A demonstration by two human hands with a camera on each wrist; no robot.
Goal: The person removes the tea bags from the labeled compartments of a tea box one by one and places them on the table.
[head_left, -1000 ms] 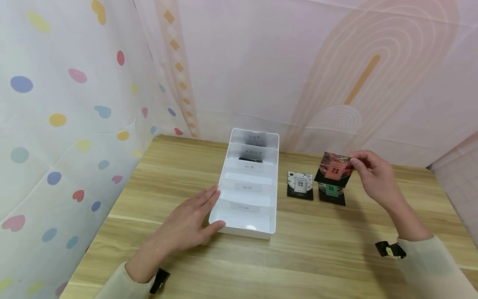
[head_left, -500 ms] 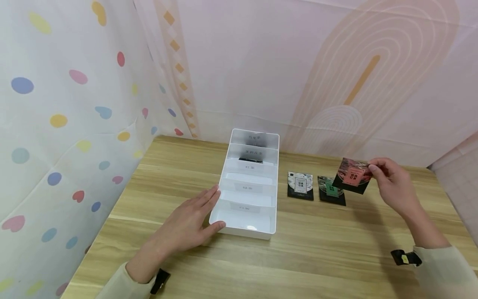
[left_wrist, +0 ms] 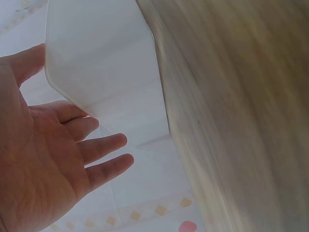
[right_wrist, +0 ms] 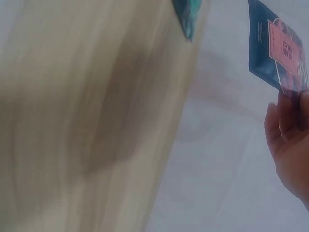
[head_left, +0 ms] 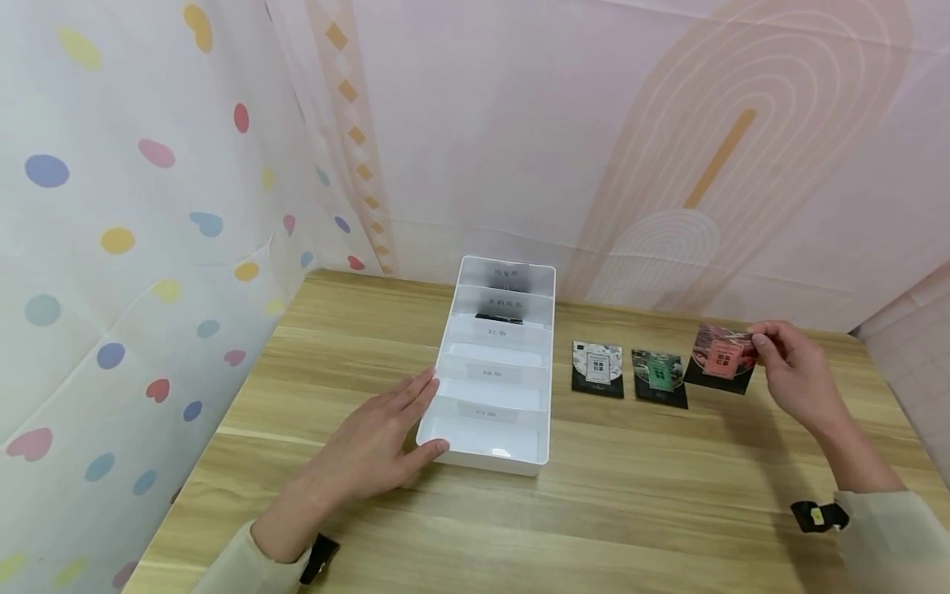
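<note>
My right hand (head_left: 801, 375) pinches the upper right corner of a tea sachet with a red label (head_left: 721, 360), also seen in the right wrist view as a red-and-black sachet (right_wrist: 282, 48). It is held just right of a green-labelled sachet (head_left: 659, 378) lying on the table. Left of that lies a white-and-black sachet (head_left: 597, 368). My left hand (head_left: 374, 437) rests with fingers straight against the left side and near corner of a white divided box (head_left: 482, 462). In the left wrist view the fingertips (left_wrist: 116, 140) touch the box's wall (left_wrist: 106, 63).
Labelled compartments run in a row along the box, and a dark sachet (head_left: 499, 318) lies in the second from the far end. The wooden table (head_left: 631, 495) meets a patterned cloth backdrop (head_left: 475, 165) behind and a dotted cloth (head_left: 148, 330) at left.
My right hand has moved right with the red-labelled sachet, from above the green-labelled sachet to beside it, uncovering it. The left hand has stayed on the box.
</note>
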